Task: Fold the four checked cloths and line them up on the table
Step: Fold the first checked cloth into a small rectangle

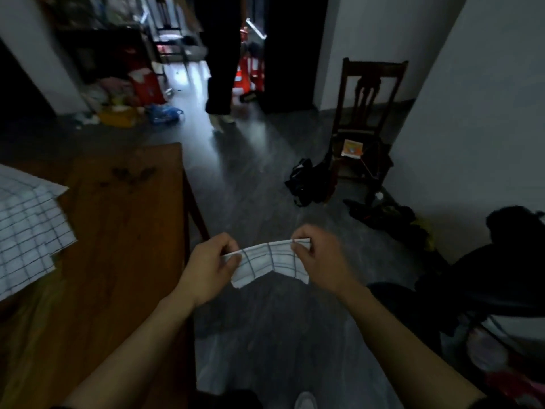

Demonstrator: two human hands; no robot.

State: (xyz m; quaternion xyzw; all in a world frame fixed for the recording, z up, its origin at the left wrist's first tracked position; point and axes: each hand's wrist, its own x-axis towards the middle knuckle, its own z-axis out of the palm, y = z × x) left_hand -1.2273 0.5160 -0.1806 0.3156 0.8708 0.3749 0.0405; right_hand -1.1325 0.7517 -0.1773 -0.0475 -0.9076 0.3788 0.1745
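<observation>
White grid-checked cloth, folded to a narrow band, held in the air past the table's right edge, sagging to a V | left hand pinches its left end, right hand its right | checked cloths lie flat, overlapping, at wooden table left edge | dark wooden chair by wall
</observation>
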